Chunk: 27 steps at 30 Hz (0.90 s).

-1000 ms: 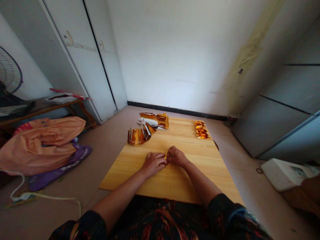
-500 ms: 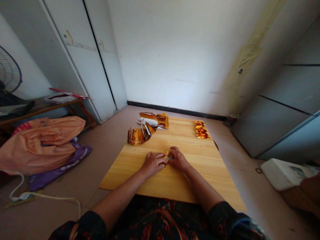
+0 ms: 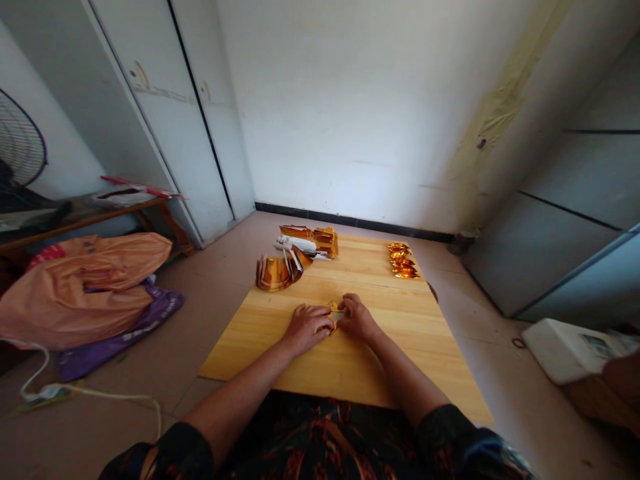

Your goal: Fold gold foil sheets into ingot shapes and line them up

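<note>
Gold foil piece between both hands

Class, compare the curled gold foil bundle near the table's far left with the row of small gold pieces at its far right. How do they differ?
The curled foil bundle is one large piece with strips standing on edge; the row of small gold pieces holds several little folded shapes lying low in a line. The bundle shows white backing; the row looks gold only. Both are shiny and rest on the wooden table.

A home room is indicated by wardrobe doors, a fan, floor bags and a low wooden tabletop.
</note>
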Available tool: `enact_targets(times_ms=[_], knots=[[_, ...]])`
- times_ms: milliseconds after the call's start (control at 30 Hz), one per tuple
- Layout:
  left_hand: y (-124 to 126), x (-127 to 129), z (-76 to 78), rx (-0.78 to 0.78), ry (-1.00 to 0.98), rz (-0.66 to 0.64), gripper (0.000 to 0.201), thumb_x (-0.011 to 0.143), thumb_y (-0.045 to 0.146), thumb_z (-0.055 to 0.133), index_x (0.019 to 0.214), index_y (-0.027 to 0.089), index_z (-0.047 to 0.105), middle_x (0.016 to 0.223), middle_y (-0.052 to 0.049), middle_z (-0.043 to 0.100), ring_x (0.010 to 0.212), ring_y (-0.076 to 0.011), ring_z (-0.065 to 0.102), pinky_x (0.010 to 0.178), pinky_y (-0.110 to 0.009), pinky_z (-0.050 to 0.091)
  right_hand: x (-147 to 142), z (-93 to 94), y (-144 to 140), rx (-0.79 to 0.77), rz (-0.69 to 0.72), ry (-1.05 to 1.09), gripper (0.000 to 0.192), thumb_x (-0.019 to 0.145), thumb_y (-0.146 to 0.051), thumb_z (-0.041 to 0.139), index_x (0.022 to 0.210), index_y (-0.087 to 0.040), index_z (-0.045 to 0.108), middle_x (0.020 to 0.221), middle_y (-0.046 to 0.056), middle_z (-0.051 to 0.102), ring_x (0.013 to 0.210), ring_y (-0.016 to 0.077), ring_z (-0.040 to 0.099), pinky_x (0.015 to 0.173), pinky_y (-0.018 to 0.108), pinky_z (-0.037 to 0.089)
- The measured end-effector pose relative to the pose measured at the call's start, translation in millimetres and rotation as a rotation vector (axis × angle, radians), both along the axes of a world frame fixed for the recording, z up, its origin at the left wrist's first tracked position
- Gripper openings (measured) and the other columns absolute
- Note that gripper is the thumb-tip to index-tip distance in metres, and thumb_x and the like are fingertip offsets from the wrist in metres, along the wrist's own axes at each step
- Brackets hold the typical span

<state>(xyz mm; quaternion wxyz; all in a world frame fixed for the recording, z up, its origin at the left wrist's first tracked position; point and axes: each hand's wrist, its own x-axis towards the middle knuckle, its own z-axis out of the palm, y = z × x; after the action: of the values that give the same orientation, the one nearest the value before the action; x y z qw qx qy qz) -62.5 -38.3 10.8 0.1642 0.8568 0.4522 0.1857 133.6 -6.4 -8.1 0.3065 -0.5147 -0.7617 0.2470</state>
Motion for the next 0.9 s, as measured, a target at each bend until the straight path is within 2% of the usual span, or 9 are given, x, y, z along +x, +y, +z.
enact_targets(times_ms=[133, 300, 400, 500, 633, 767, 900], knots=[[-1.8, 3.6, 0.4, 0.019, 0.002, 0.009, 0.013, 0.082, 0.03, 0.059, 0.089, 0.034, 0.069, 0.123, 0.004, 0.06, 0.111, -0.0197, 0.051, 0.099, -0.041, 0.029, 4.1, 5.1, -6.3, 0.103, -0.038, 0.012, 0.028, 0.062, 0.001, 0.05, 0.079, -0.018, 0.061, 0.096, 0.005, 0.056, 0.081, 0.0138, 0.056, 0.071, 0.024, 0.046], [-10.0, 15.5, 1.4, 0.054, 0.041, 0.076, 0.016, 0.084, 0.032, 0.059, 0.095, 0.036, 0.069, 0.124, 0.002, 0.059, 0.109, -0.0235, 0.05, 0.092, -0.042, 0.034, 4.9, 9.2, -35.3, 0.143, -0.02, -0.103, 0.017, 0.072, -0.006, 0.051, 0.072, -0.02, 0.062, 0.076, 0.002, 0.061, 0.074, 0.0155, 0.057, 0.071, 0.025, 0.042], [-13.5, 20.0, 0.6, 0.07, 0.077, 0.101, 0.022, 0.085, 0.028, 0.056, 0.101, 0.037, 0.068, 0.126, 0.0, 0.058, 0.11, -0.025, 0.048, 0.089, -0.042, 0.035, -0.2, 9.0, -54.1, 0.102, 0.007, -0.123, 0.018, 0.074, -0.007, 0.05, 0.076, -0.021, 0.061, 0.077, 0.001, 0.064, 0.075, 0.0156, 0.058, 0.073, 0.024, 0.041], [-13.6, 20.0, 0.1, 0.066, 0.109, 0.1, 0.027, 0.087, 0.025, 0.052, 0.104, 0.04, 0.067, 0.127, 0.001, 0.057, 0.109, -0.0248, 0.048, 0.087, -0.042, 0.035, -5.3, 8.7, -64.7, 0.086, -0.048, -0.137, 0.02, 0.076, -0.007, 0.048, 0.083, -0.021, 0.06, 0.077, 0.002, 0.063, 0.074, 0.0157, 0.057, 0.07, 0.023, 0.041], [-11.7, 17.9, 1.1, 0.06, 0.135, 0.088, 0.031, 0.088, 0.023, 0.05, 0.106, 0.043, 0.065, 0.127, 0.001, 0.057, 0.108, -0.0246, 0.049, 0.085, -0.042, 0.035, -10.2, 10.1, -68.6, 0.128, -0.111, -0.215, 0.018, 0.081, -0.008, 0.046, 0.087, -0.019, 0.059, 0.077, 0.004, 0.061, 0.074, 0.0168, 0.055, 0.069, 0.025, 0.039], [-11.9, 17.6, 2.9, 0.069, 0.149, 0.087, 0.031, 0.088, 0.023, 0.051, 0.107, 0.042, 0.065, 0.128, 0.001, 0.057, 0.108, -0.0253, 0.048, 0.085, -0.042, 0.034, -11.6, 9.6, -69.9, 0.189, -0.067, -0.3, 0.021, 0.08, -0.006, 0.046, 0.09, -0.019, 0.059, 0.076, 0.004, 0.06, 0.075, 0.0171, 0.053, 0.07, 0.025, 0.038], [-12.8, 18.7, 3.9, 0.075, 0.154, 0.09, 0.03, 0.087, 0.024, 0.053, 0.106, 0.043, 0.065, 0.128, 0.002, 0.056, 0.11, -0.0232, 0.048, 0.087, -0.04, 0.033, -8.0, 4.5, -72.5, 0.23, -0.066, -0.218, 0.018, 0.083, -0.008, 0.043, 0.087, -0.018, 0.058, 0.074, 0.003, 0.059, 0.073, 0.0157, 0.052, 0.069, 0.024, 0.04]])
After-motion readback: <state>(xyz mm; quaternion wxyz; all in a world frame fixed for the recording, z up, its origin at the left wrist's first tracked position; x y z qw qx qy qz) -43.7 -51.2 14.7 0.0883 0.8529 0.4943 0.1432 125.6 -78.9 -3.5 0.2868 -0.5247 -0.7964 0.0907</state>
